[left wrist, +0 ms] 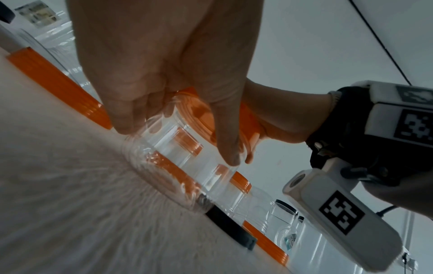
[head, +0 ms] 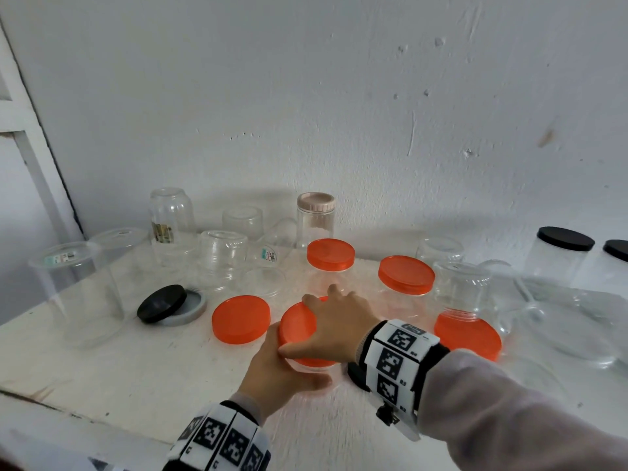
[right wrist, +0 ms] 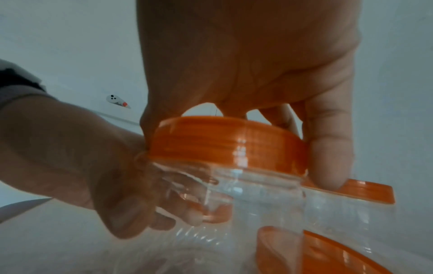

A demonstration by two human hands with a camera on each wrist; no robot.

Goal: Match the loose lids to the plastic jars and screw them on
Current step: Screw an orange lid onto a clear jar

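A clear plastic jar [left wrist: 168,166] stands on the white table [head: 136,375] near its front middle. An orange lid [right wrist: 222,146] sits on the jar's mouth. My left hand [head: 275,368] wraps round the jar's body from the left, thumb in front. From above, my right hand [head: 336,321] grips the lid's rim, thumb on the near side and fingers on the far side. In the head view the hands hide most of the jar [head: 311,367], and the orange lid [head: 297,326] shows between them.
A loose orange lid [head: 240,319] lies left of the hands, beyond it a black lid [head: 161,303] resting on a grey lid [head: 195,312]. Two orange-capped jars [head: 330,254] [head: 406,274] stand behind. Several clear jars crowd the back left and the right; a wall is behind.
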